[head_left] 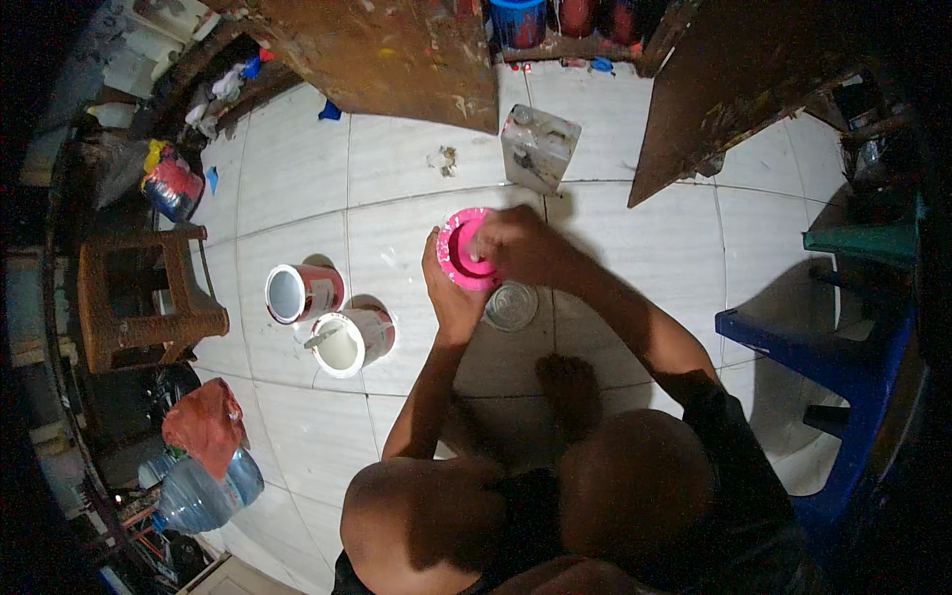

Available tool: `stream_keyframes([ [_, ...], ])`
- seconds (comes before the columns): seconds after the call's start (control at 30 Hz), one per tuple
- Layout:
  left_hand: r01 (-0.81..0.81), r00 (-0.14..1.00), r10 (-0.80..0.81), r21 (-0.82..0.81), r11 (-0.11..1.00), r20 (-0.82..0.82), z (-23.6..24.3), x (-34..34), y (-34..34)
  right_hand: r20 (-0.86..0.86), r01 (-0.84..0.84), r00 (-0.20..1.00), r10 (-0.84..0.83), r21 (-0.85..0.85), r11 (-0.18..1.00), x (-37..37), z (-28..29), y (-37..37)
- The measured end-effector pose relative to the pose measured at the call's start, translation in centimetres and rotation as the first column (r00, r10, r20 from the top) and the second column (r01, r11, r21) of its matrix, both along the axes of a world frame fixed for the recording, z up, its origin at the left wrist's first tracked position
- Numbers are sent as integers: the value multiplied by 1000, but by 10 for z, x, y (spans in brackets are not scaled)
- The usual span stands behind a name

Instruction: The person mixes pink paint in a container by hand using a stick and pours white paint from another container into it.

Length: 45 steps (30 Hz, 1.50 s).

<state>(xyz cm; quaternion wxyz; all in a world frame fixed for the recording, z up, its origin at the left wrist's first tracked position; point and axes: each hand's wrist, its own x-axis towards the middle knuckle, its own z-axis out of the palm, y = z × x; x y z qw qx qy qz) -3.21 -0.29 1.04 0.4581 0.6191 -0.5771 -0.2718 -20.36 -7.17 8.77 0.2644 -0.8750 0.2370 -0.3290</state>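
A pink paint container (455,278) with white splashes on its rim stands on the tiles in front of me. My left hand (451,295) wraps round its left and near side. Over its opening, my right hand (516,245) is closed, fingers pointing into the container; what they grip is hidden. Beside the container's near right edge lies a round metal lid (511,306). To the left stand two cans: one with a grey inside (288,296), the other a can of whitish paint (339,359) with a flat stirring stick (325,335) across its rim.
A translucent jerrycan (540,149) stands beyond the pink container. Brown wooden doors (397,59) are open at the back. A wicker stool (154,324) and a water jug (210,491) are at left; a blue plastic stool (803,347) is at right. My bare foot (567,382) is near the lid.
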Motion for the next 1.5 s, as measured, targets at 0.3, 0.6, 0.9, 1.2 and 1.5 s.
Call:
stream_keyframes([
  [0.3, -42, 988, 47, -38, 998, 150, 1, -6, 4, 55, 103, 992, -112, 141, 985, -6, -35, -6],
  [0.6, -51, 985, 52, -11, 999, 167, 5, -6, 8, 71, 143, 983, -170, 295, 945, -1, 5, 0],
  [0.9, -80, 973, 118, -192, 978, 197, 21, -15, 6, 73, 349, 897, -435, 487, 801, -7, 16, -9],
  [1.2, -73, 978, 113, -216, 974, 177, 20, -14, 7, 3, 172, 985, -175, 140, 975, -3, -1, 1],
  [1.5, -94, 976, 135, -228, 969, 173, 20, -10, 9, 63, 174, 978, -197, 264, 949, -2, 3, -9],
])
